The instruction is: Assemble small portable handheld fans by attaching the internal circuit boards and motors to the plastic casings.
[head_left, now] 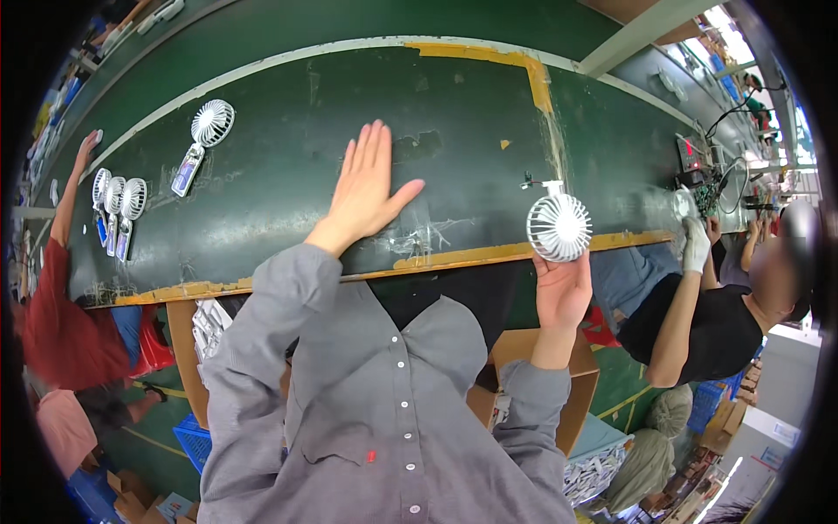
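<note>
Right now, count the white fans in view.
5 clear: one fan in the right hand, a lone fan left of the left hand, three fans far left. A blurred thing by the white glove may be another; others may be hidden.

Left hand [360,189] flat, fingers [370,152] extended

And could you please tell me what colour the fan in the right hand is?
The fan is white, seen best in the head view.

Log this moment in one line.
left hand: open, palm down over green bench | right hand: holding white fan head | more fans: farther left
</note>
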A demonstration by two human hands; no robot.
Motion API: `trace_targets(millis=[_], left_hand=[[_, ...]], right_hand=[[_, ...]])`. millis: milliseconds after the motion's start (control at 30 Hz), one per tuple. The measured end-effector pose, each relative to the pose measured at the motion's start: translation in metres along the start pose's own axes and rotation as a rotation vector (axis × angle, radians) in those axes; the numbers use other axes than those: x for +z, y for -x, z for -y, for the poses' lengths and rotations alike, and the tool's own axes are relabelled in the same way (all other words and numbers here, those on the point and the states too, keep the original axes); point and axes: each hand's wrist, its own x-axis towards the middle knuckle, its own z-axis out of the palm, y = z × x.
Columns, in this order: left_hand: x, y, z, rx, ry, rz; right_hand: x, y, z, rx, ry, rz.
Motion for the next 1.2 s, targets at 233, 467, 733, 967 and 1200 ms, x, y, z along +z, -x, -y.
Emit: trace_targets(millis=[233,467,733,967,1200], left_hand=[[-0.073,-0.020,0.143,-0.186,-0.477,-0.383],[-0.146,0.042,0.251,-0.592,-0.256,-0.203],[-0.136,0.011,0.121,-0.565,0.745,-0.374],[-0.128,0.019,-0.041,-0.085,1.489,0.066],[-0.085,0.058,-0.098,-0.266,1.643,-0.071]], right_hand=[[-0.012,-0.009,-0.006,-0.236,0.515,-0.045],[-0.039,-0.068,0.018,-0.836,1.981,-0.005],[-0.026,-0.101,0.008,-0.998,1.878,-0.052],[0.134,0.000,-0.054,-0.244,1.034,0.586],[0.100,0.043,-0.040,0.212,0.454,0.295]])
